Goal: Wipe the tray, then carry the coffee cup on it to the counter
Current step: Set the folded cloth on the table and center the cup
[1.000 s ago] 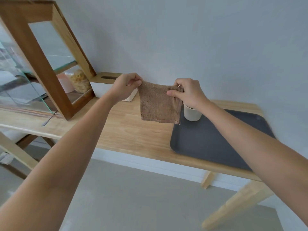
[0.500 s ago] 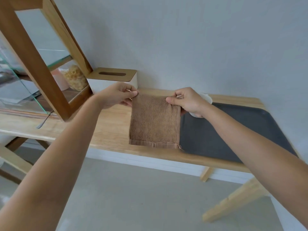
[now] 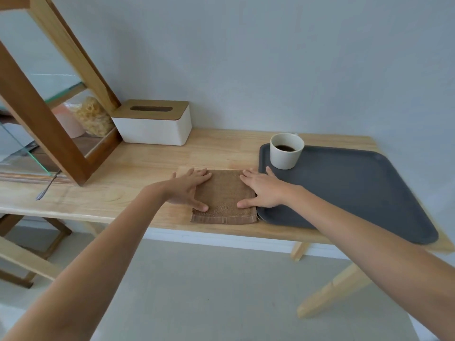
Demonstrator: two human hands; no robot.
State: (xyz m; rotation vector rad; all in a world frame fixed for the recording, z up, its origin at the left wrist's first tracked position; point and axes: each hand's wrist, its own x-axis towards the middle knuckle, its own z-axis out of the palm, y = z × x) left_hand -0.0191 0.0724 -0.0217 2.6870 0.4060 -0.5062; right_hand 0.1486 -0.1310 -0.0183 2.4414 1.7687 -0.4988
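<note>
A brown cloth (image 3: 222, 198) lies flat on the wooden table (image 3: 138, 173), just left of a dark grey tray (image 3: 357, 190). My left hand (image 3: 188, 189) rests palm down on the cloth's left edge, fingers spread. On the cloth's right edge my right hand (image 3: 262, 189) also lies flat, its outer side over the tray's left rim. A white coffee cup (image 3: 285, 150) with dark coffee stands upright in the tray's far left corner, a short way beyond my right hand.
A white tissue box (image 3: 154, 124) with a wooden lid stands at the back against the wall. A wood-framed glass case (image 3: 46, 126) fills the table's left end, with a metal utensil (image 3: 48, 185) at its foot. The tray's near right corner reaches the table's front edge.
The cloth, held up by its top corners in both hands, came down and now lies flat on the table. Both hands let go of the corners and press flat on it.
</note>
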